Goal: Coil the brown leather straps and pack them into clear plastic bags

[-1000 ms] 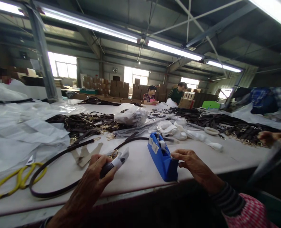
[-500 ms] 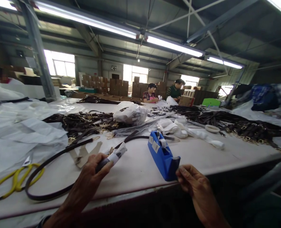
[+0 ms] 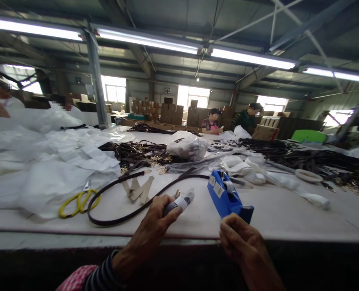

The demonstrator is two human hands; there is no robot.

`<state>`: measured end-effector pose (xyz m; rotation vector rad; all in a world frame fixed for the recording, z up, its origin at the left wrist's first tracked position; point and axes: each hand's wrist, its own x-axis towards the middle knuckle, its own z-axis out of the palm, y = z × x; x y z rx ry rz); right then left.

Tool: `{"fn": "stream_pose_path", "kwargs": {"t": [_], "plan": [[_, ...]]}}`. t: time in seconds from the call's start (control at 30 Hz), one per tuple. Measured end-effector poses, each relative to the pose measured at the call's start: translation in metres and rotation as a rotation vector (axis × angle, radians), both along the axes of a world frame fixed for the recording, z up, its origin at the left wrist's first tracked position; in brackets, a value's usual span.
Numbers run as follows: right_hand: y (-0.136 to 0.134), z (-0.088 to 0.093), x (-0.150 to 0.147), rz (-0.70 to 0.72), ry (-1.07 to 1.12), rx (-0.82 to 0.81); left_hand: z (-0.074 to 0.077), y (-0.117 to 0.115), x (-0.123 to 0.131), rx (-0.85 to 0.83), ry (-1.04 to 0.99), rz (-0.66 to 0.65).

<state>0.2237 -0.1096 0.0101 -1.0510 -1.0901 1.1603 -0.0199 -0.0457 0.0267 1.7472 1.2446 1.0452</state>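
Observation:
My left hand (image 3: 154, 225) is closed round the end of a dark strap (image 3: 131, 214) whose tip is wrapped in white paper and clear film (image 3: 184, 200). The strap loops out to the left across the white table (image 3: 288, 218). My right hand (image 3: 239, 239) is curled at the table's front edge, just below the near end of a blue tape dispenser (image 3: 226, 198). Its fingers are pressed together, and what they pinch, if anything, I cannot make out.
Yellow-handled scissors (image 3: 76, 202) lie left of the strap loop beside white plastic sheets (image 3: 52, 169). Piles of dark straps with metal clasps (image 3: 137, 151) and a white bag (image 3: 187, 145) lie further back. Two people sit at the far end (image 3: 228, 119).
The view has swung to the left. My right hand has come off the dispenser's cutter end and dropped back to the table's front edge. My left hand keeps its hold on the strap end.

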Motion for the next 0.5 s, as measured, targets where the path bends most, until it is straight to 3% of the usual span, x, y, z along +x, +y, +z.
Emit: {"fn": "stream_pose_path", "kwargs": {"t": [0.1,0.2,0.5], "plan": [[0.019,0.013,-0.041,0.138,0.154,0.017,0.0,-0.007,0.005,0.067,0.06,0.032],[0.035,0.01,-0.066,0.206,0.191,0.0,-0.002,-0.011,0.004,0.124,0.075,0.051],[0.047,-0.004,-0.085,0.196,0.17,-0.067,-0.006,-0.014,-0.006,0.214,0.073,0.077]]}}
